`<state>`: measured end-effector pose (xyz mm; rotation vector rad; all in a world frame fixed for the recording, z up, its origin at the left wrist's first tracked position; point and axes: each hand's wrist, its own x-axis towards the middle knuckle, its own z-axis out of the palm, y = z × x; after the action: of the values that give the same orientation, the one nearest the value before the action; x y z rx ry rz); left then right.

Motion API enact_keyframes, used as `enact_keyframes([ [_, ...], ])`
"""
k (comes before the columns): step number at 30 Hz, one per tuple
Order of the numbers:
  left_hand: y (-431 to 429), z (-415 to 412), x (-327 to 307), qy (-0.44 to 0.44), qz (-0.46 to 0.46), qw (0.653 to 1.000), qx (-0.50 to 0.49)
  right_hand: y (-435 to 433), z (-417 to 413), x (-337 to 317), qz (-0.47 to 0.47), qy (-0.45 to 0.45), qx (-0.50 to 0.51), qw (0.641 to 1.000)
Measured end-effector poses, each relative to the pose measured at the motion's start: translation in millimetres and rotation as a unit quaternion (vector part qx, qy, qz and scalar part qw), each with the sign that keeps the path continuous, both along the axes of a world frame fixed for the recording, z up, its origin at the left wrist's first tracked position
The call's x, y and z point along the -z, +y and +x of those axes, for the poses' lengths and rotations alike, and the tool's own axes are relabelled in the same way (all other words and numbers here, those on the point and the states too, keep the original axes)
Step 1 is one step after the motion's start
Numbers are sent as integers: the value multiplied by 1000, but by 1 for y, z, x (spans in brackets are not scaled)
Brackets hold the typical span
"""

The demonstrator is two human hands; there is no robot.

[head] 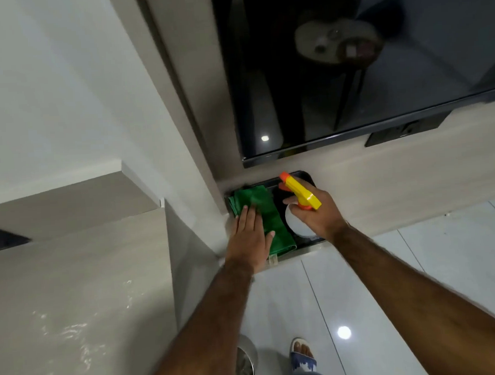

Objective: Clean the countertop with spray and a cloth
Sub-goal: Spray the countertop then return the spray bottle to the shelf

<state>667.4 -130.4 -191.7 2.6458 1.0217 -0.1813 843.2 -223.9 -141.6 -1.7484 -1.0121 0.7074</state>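
Note:
A folded green cloth [266, 212] lies in the left half of a black tray [303, 176] on a ledge below the TV. My left hand [250, 233] rests flat on the cloth's near part, fingers stretched out. My right hand [318, 213] is wrapped around a white spray bottle [297, 225] with a yellow and orange trigger head [299, 191]; the bottle stands in the tray's right half. The beige countertop [74, 296] lies at the lower left and shows wet, glistening patches.
A dark TV screen [349, 67] hangs just above the tray. Black wall sockets [404, 131] sit under the TV, another [2, 239] at the left. A white wall block [63, 82] rises at left. Glossy white floor tiles [403, 279], my sandalled foot [302, 353] below.

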Motion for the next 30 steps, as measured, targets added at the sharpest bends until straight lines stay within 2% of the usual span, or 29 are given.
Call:
enact_keyframes([
  [5, 0, -58, -30, -89, 15, 994, -58, -8, -56, -24, 2, -17, -65, 998],
  [9, -3, -146, -50, -133, 21, 987, -87, 10, -130, -40, -21, 54, -81, 995],
  [12, -6, -233, -58, -142, 26, 977, -156, 31, -204, -62, -18, 42, -179, 983],
  [18, -16, -438, -58, -102, 36, 933, -343, 65, -339, -75, -107, 9, -329, 938],
  [24, -13, -603, -53, -53, 43, 908, -413, 98, -433, -67, -188, -160, -335, 909],
  [28, 15, -683, -45, -11, 47, 882, -469, 141, -495, -72, -254, -94, -302, 914],
  [30, 26, -713, -37, 0, 48, 864, -501, 167, -535, -73, -286, -109, -323, 896],
])
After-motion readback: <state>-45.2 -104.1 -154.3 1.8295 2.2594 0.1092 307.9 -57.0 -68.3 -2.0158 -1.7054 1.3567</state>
